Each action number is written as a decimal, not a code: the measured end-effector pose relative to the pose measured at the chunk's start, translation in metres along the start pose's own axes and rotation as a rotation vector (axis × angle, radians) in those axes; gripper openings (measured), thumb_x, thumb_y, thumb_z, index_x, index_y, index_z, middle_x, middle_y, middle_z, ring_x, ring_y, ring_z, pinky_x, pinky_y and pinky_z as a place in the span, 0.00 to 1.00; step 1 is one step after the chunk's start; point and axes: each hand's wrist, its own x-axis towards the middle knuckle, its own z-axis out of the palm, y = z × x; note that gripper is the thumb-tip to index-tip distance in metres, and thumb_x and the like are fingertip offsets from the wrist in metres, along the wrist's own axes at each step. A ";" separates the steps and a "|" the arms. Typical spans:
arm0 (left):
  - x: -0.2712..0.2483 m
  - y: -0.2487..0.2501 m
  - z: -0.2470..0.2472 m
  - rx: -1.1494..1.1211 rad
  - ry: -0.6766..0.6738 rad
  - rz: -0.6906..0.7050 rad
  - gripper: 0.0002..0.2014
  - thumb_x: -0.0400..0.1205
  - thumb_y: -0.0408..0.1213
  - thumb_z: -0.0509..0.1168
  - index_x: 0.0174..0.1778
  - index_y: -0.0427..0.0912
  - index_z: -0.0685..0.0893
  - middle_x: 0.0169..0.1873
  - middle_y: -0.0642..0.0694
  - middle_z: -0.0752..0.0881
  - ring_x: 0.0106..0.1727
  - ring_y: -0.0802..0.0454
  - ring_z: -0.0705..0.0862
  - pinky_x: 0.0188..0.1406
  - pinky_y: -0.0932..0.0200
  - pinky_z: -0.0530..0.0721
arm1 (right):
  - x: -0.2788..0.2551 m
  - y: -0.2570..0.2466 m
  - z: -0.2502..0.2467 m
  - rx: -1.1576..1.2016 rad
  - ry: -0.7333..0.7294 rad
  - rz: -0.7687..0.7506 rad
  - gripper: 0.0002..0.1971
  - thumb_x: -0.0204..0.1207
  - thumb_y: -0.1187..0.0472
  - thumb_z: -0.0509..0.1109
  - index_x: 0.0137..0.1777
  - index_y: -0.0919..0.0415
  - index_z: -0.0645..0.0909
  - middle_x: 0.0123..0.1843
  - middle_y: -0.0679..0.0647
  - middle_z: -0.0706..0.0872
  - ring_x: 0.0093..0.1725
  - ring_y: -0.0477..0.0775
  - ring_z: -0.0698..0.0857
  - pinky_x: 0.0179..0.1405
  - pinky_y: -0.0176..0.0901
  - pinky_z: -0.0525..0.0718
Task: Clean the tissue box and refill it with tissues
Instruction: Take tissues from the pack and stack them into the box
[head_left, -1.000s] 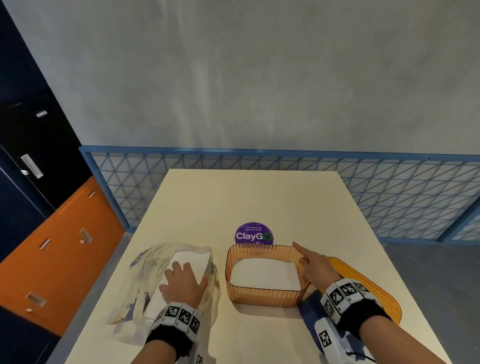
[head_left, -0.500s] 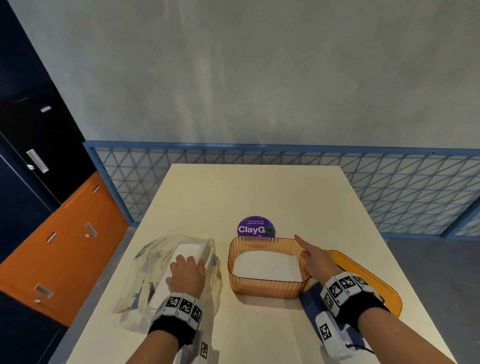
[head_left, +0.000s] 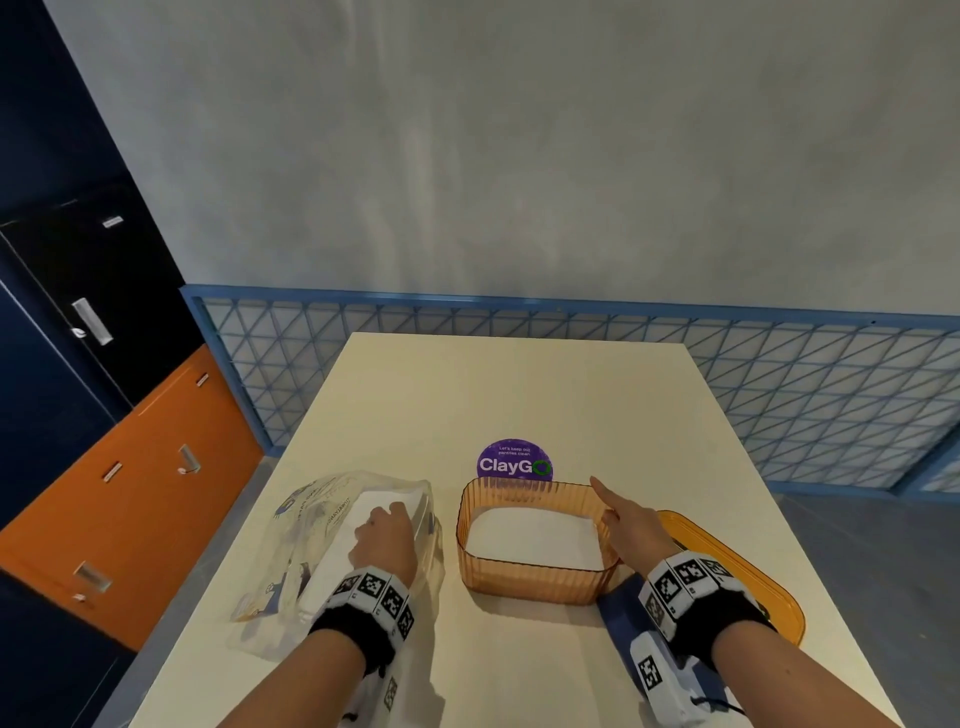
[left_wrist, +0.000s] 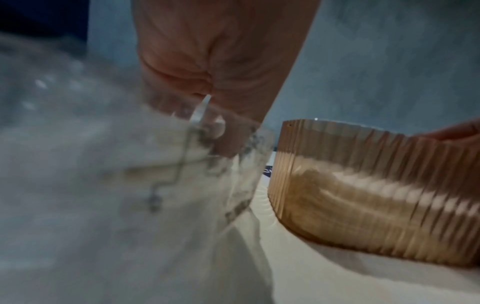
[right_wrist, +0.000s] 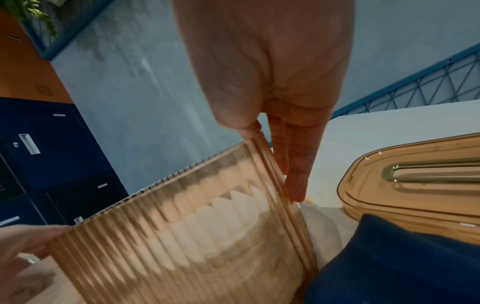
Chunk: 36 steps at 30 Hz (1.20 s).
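Note:
The orange ribbed tissue box (head_left: 530, 579) stands open on the table with white tissues (head_left: 530, 535) lying in its bottom. My right hand (head_left: 621, 519) pinches the box's right wall, thumb inside the rim and fingers (right_wrist: 293, 164) down the outside, with the index finger stretched along the rim. To the left lies a clear plastic tissue pack (head_left: 317, 519). My left hand (head_left: 387, 522) is inside its open end, fingers curled on the white tissue stack (head_left: 337, 551). The left wrist view is blurred and shows the curled fingers (left_wrist: 215, 131) through the plastic, with the box (left_wrist: 376, 195) beside them.
The box's orange lid (head_left: 753, 587), with its slot (right_wrist: 428, 172), lies to the right behind my right wrist. A blue cloth (head_left: 618, 613) lies between the lid and the box. A purple round sticker (head_left: 514, 465) sits just behind the box. The cream table (head_left: 519, 395) has a blue mesh railing (head_left: 779, 395) beyond it.
My left hand's fingers, flat on the tissue stack a second ago, have curled and gripped it inside the pack. My right hand has stayed on the box wall.

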 end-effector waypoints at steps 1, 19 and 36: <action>0.000 0.000 0.000 0.023 0.005 0.012 0.19 0.82 0.32 0.57 0.70 0.40 0.66 0.65 0.40 0.75 0.64 0.40 0.79 0.61 0.50 0.82 | 0.000 0.000 0.000 0.002 -0.004 0.000 0.27 0.86 0.66 0.48 0.83 0.46 0.51 0.45 0.59 0.83 0.41 0.53 0.79 0.42 0.37 0.73; -0.072 -0.028 -0.089 -0.410 0.552 0.232 0.15 0.82 0.26 0.56 0.63 0.38 0.78 0.46 0.40 0.87 0.46 0.41 0.85 0.36 0.56 0.75 | -0.034 -0.134 -0.029 0.756 -0.384 -0.059 0.24 0.82 0.43 0.57 0.59 0.63 0.81 0.54 0.66 0.89 0.42 0.60 0.88 0.42 0.48 0.88; -0.081 -0.063 -0.035 -1.416 0.281 -0.078 0.32 0.82 0.32 0.62 0.80 0.46 0.55 0.75 0.44 0.67 0.77 0.48 0.65 0.71 0.55 0.65 | -0.036 -0.205 -0.018 0.191 -0.220 -0.480 0.06 0.76 0.67 0.62 0.51 0.65 0.78 0.49 0.60 0.83 0.49 0.56 0.78 0.43 0.43 0.73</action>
